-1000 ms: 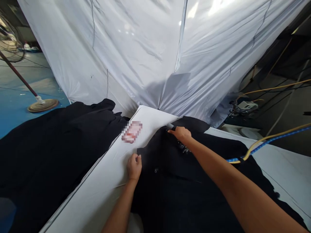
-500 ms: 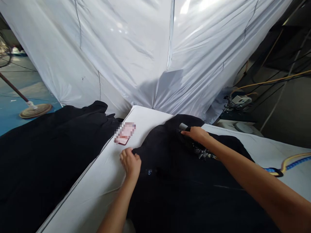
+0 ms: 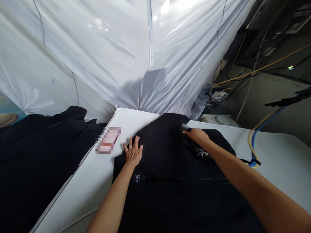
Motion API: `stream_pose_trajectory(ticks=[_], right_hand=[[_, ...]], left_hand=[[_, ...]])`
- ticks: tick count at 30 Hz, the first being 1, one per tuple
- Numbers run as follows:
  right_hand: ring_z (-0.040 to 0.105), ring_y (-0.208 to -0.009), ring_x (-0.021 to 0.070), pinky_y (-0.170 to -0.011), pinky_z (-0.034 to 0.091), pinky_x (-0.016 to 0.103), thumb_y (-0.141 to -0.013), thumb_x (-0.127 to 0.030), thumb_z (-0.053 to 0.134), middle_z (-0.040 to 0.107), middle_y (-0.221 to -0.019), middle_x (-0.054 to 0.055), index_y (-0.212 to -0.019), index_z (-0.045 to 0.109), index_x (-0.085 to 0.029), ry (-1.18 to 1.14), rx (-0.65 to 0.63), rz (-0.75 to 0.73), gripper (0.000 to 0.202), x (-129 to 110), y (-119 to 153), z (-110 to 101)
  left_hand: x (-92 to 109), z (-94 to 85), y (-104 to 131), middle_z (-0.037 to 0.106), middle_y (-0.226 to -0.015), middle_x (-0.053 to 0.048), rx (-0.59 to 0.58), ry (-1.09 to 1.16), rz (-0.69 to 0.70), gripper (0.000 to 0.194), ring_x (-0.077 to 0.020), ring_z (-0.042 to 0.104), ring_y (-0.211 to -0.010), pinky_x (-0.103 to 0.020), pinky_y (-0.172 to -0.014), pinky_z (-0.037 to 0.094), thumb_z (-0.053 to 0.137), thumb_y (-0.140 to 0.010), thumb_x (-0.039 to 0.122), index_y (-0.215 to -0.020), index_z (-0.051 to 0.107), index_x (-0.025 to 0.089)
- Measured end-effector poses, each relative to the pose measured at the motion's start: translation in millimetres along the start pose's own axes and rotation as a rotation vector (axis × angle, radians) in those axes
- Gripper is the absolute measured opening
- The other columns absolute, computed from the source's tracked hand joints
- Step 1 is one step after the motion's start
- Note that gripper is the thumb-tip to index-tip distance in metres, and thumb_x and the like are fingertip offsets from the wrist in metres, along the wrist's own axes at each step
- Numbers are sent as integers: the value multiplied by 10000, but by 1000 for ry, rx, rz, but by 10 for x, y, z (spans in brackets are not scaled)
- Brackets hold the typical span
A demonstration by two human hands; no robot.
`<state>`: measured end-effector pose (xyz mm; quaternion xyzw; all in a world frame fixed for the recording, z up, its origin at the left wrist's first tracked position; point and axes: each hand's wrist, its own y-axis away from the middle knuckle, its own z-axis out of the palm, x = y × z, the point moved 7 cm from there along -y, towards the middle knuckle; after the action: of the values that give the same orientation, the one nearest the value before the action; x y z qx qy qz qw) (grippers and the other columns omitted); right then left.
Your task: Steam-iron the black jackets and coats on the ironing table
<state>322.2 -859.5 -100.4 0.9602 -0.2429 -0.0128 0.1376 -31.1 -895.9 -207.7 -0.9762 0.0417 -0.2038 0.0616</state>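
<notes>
Now pressing on black garment (image 3: 157, 152) with wide-spread left hand (image 3: 133, 155), no longer curled at fabric edge; still gripping steam iron (image 3: 185, 128) in right hand (image 3: 198, 136).

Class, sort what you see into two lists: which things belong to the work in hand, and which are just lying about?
In use:
- black garment, under the spread left hand
- dark tool, held in the right hand
- white table, bearing the garment

Apparently just lying about:
- blurred-out pinkish item
- dark cloth left of the table
</notes>
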Motion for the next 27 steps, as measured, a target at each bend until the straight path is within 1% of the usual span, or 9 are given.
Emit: stream_pose_trajectory(ticks=[3,5,8,11,13,15,20,24,27], right_hand=[[557,-997,326,-741,458,385,-690,-704,426,577,-1112,196,-1079,607,-141,-23,27,196,708,636,-172,-126],[564,-978,330,-728,462,385,-688,-697,435,581,-1099,205,-1068,611,-129,-20,52,233,706,925,-195,-180],[582,-922,324,-700,465,390,-664,-729,424,612,-1021,183,-1022,621,-143,-13,27,161,714,1107,-134,-121],[583,-907,317,-691,465,396,-636,-765,409,628,-956,155,-979,628,-163,-26,-43,71,727,1151,-67,64],[583,-904,319,-688,464,400,-635,-773,396,627,-954,157,-983,630,-166,-48,-59,94,738,1251,-75,159],[582,-911,325,-688,463,404,-644,-775,377,620,-982,174,-1010,628,-162,-74,-33,172,757,1435,-131,178],[560,-963,350,-706,454,408,-672,-727,409,584,-1070,222,-1077,612,-114,-78,30,376,762,1965,-286,10],[558,-964,335,-711,447,394,-682,-713,419,590,-1057,210,-1066,612,-115,-24,0,303,737,1999,-135,-76],[575,-919,312,-706,447,376,-662,-748,401,618,-987,175,-1002,628,-137,11,-39,137,735,1788,230,27]], left_hand=[[56,-13,-27,368,-1393,-58,-70,-12,-29,583,-212,19,-1362,-586,-1052,-31,238,-884,346,-1419,89,168],[181,-32,-16,376,-1386,-79,-88,-65,-50,605,-242,-22,-1359,-608,-1034,-45,290,-865,350,-1415,133,152],[460,-42,71,310,-1420,-103,-49,-156,-47,619,-303,-85,-1344,-635,-1009,-58,335,-847,396,-1404,203,162],[648,76,199,183,-1472,-36,-79,-159,-15,580,-350,-78,-1335,-655,-997,-29,308,-852,467,-1394,220,279],[642,171,258,145,-1482,-8,-105,-150,-21,580,-345,-73,-1337,-642,-1012,-7,281,-861,468,-1402,177,286],[580,228,277,147,-1481,-21,-94,-162,-33,604,-323,-76,-1341,-616,-1033,1,262,-869,456,-1413,128,234],[507,244,206,164,-1478,-25,-87,-180,-41,627,-327,-61,-1342,-618,-1032,-6,250,-865,482,-1415,119,211],[621,135,252,138,-1483,-29,-168,-134,-44,606,-374,-47,-1329,-654,-1004,-5,224,-874,465,-1411,170,189],[856,-46,555,194,-1470,-44,-176,-160,39,528,-382,-27,-1330,-679,-978,-27,322,-859,416,-1351,345,226]])
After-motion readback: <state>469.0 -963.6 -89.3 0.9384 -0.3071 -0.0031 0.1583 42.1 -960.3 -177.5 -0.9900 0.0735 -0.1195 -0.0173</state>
